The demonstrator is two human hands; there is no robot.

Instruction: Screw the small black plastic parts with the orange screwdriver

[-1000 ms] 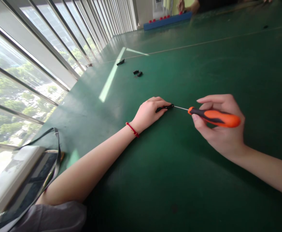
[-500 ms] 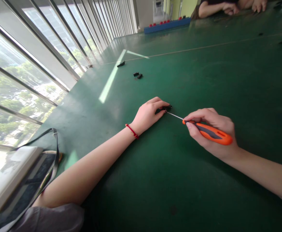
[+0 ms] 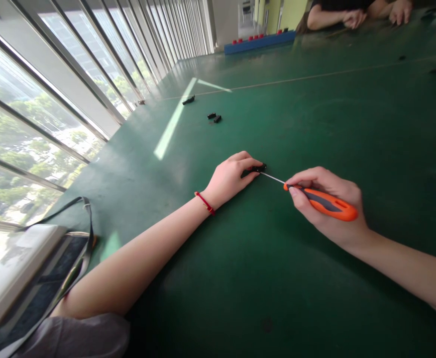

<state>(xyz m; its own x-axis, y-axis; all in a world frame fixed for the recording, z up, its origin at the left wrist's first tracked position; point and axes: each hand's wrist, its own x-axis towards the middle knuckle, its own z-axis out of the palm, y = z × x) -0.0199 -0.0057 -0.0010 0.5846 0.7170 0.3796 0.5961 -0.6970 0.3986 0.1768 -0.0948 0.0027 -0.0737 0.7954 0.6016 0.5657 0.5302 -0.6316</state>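
My left hand [image 3: 232,173] rests on the green tabletop and pinches a small black part [image 3: 258,168] between thumb and fingers. Much of that part is covered by the fingers. In my right hand [image 3: 328,199] is a screwdriver [image 3: 333,205] with an orange and dark grey handle, held near the front of the grip. Its thin metal shaft slants left, and the tip meets the near side of the black part by my left thumb. Whether the tip sits in a screw is too small to tell.
Farther back on the table [image 3: 296,124] lie two small black pieces [image 3: 214,118] and another black piece [image 3: 188,100]. A blue strip with red knobs [image 3: 260,43] stands at the far edge. Another person's hands [image 3: 354,19] are beyond. A white device [image 3: 20,273] with a strap sits at left.
The screwdriver's tip has shifted from the part's right end to its near side. My right hand has lowered and closed its fingers around the front of the handle. The left hand stays put.
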